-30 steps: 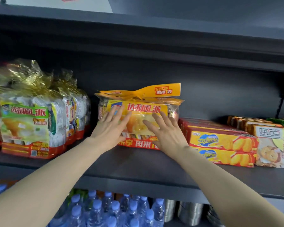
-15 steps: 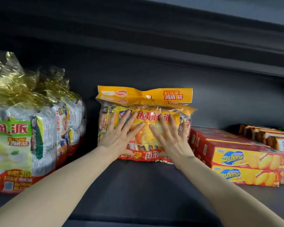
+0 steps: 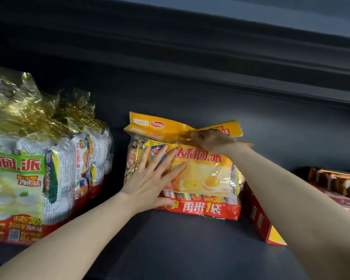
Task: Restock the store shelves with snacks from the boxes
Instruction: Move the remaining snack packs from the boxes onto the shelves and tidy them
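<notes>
A yellow and red bag of snack pies (image 3: 202, 174) stands upright on the dark shelf (image 3: 180, 239), its yellow header flap up. My left hand (image 3: 150, 182) presses flat against the bag's lower left front, fingers spread. My right hand (image 3: 210, 139) is up at the bag's top, fingers on the yellow header flap; it is blurred, so I cannot tell whether it pinches the flap.
Green and white pie bags with gold foil tops (image 3: 28, 174) stand in a row at the left. Red and yellow biscuit boxes (image 3: 259, 217) lie right of the bag, with brown boxes (image 3: 335, 180) beyond. An upper shelf (image 3: 251, 63) overhangs.
My right hand has lifted from the bag's front to its top flap. My left hand stays pressed on the front. The view has moved closer to the shelf.
</notes>
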Motion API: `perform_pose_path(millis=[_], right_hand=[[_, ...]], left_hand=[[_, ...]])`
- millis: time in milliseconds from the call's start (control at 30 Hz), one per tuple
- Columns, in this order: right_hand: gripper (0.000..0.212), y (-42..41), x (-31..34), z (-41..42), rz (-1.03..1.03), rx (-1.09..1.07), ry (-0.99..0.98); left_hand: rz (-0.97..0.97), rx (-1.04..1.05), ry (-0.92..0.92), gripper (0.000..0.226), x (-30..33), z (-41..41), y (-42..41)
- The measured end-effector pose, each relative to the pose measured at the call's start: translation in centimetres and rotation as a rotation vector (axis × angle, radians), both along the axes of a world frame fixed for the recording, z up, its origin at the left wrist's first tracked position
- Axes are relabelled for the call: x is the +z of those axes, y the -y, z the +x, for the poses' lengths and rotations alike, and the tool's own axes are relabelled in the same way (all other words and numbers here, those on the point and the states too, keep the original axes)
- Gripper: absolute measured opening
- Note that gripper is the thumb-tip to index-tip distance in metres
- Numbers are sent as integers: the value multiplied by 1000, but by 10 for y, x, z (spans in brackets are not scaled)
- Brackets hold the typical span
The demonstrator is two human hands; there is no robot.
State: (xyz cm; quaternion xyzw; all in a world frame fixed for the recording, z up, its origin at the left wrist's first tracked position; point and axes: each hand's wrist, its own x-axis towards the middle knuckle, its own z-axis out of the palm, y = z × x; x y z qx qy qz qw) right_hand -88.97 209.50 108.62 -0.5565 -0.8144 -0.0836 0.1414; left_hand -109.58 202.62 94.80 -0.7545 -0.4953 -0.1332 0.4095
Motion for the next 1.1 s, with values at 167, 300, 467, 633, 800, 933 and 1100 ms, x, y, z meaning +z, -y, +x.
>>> perform_pose_path(millis=[167, 300, 467, 633, 800, 933, 1100], right_hand=[[30, 5, 15, -1, 362, 199, -107], [20, 0, -18, -4, 766, 225, -22], [33, 5, -19, 16, 805, 143, -86], [34, 13, -11, 26, 799, 113, -95], [61, 47, -67, 30, 788, 150, 53], [95, 55, -139, 55, 686, 156, 315], [115, 22, -153, 69, 640, 135, 479]], left_hand=[[-28, 39, 17, 111, -5, -1, -4], [-55, 61, 28, 110, -5, -1, -7], [-103, 86, 5, 111, -1, 2, -1], [-133, 134, 20, 112, 0, 10, 1], [-96, 96, 133, 124, -4, 5, 10], [-93, 123, 180, 122, -3, 5, 11], [-88, 187, 142, 115, -7, 8, -2]])
